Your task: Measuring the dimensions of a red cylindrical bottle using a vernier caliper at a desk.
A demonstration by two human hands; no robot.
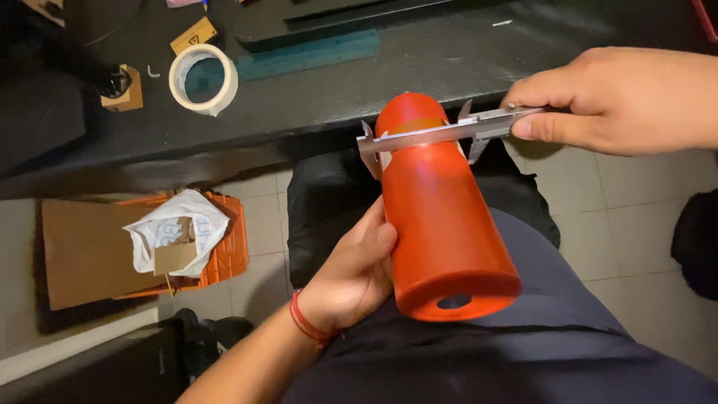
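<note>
Orange bottle [441, 224] lies tilted over the lap, base toward the camera, neck away. Left hand [351, 273] closed around its lower side, thumb on the wall; red cord at that wrist. Right hand [613, 97] pinches the beam of a steel caliper [449, 131]. Caliper jaws straddle the bottle's neck, well beyond the left-hand grip. Tape roll [203, 78] on the dark desk [336, 97], far left of both grips.

My lap at the bottom right is open; the black desk [314, 90] blocks the top, tape roll [203, 78] upper left.
</note>
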